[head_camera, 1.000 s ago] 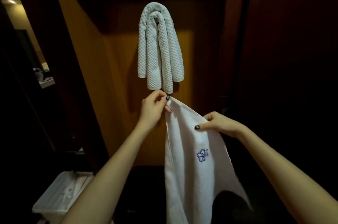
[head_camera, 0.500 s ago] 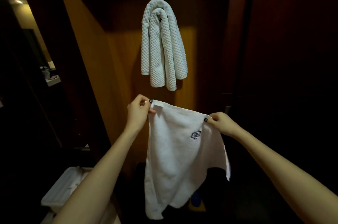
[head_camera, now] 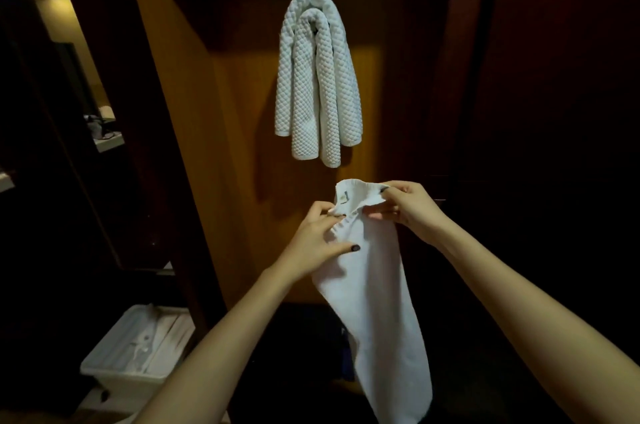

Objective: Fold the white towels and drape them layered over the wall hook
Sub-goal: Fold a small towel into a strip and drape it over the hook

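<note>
Two waffle-textured white towels (head_camera: pixel 317 77) hang layered over a wall hook on the wooden panel, the hook itself hidden under them. Below them I hold a smooth white towel (head_camera: pixel 377 302), folded lengthwise into a narrow strip that hangs down. My left hand (head_camera: pixel 317 241) pinches the folded top edge from the left, thumb lying across the cloth. My right hand (head_camera: pixel 407 205) grips the top edge from the right, close to the left hand. A small label shows at the top corner of this towel.
A white plastic bin (head_camera: pixel 135 354) with cloth inside stands on the floor at lower left. Dark wooden panels (head_camera: pixel 554 111) flank the lit wall panel. A shelf with items (head_camera: pixel 104 132) lies far left.
My hands came together, bringing the two upper corners of the smooth towel to meet, so the spread cloth is now folded into a narrow strip. The embroidered motif is no longer visible.
</note>
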